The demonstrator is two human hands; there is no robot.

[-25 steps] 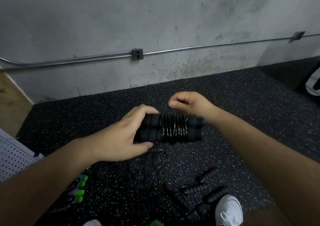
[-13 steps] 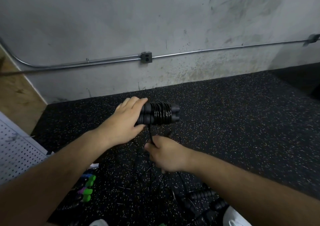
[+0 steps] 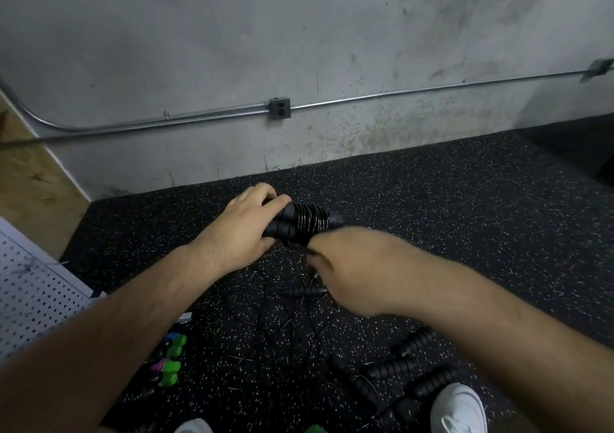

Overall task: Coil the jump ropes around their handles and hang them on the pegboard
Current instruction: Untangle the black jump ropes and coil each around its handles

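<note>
The pair of black ribbed handles point(image 3: 304, 221) lies side by side, one above the other, bound at the middle by close turns of thin glossy cord that catch the light. The bundle is held in the air over the speckled black floor point(image 3: 465, 216), in front of the foot of the grey wall. Its long axis runs across the person's body, nearly level, with the rounded free ends pointing to the right and slightly away. The left hand point(image 3: 239, 233) grips the left end, its fingers curled over the top of both handles and the thumb underneath. The right hand point(image 3: 352, 266) sits just below and to the right of the bundle, blurred, its fingers curled in toward the underside; whether they pinch the cord cannot be told. Loose black rope point(image 3: 265, 299) lies in tangled loops on the floor beneath the hands. Nearer the person, more black ribbed handles point(image 3: 392, 366) lie scattered beside a white shoe point(image 3: 460, 409), and green handles point(image 3: 171, 363) lie to the left. A white pegboard point(image 3: 30, 299) is at the left edge of the view. On the wall a metal conduit runs through an outlet box point(image 3: 279, 109).
</note>
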